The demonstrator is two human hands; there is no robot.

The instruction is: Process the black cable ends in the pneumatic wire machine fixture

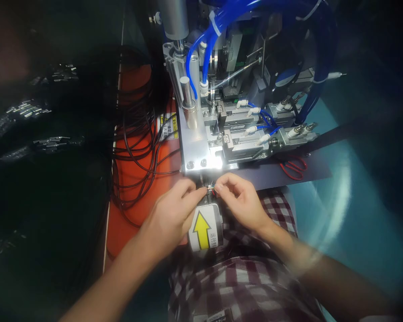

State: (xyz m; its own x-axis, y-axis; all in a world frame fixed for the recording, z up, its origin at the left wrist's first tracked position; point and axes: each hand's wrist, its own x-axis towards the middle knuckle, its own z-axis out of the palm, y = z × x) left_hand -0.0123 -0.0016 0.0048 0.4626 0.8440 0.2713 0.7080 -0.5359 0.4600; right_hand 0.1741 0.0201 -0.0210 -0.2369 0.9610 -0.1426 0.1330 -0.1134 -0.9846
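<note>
The small wired piece [211, 189] sits just below the middle of the frame, in the narrow gap between the two sets of fingertips, so what counts is its line from hand to hand. It seems to lie roughly crosswise, one end toward the left hand [205, 190] and the other toward the right hand [217, 188], with a few thin coloured strands showing at the right-hand end; it is too small to be sure of its long axis. Neither hand is clearly nearer, since both appear to reach it. The left hand's thumb and forefinger are pressed nearly together, apparently pinching the left end, while the right hand's thumb and forefinger meet in a pinch at the other end, its remaining fingers curled. Just above the piece, in the centre of the frame, is the front edge of the machine [196, 150]; just below it is the white cover [195, 243], whose yellow arrow [201, 230] points up the frame toward the machine. Black cables [124, 143] lie in loops over the orange surface [127, 232], left of centre and apart from the piece.
</note>
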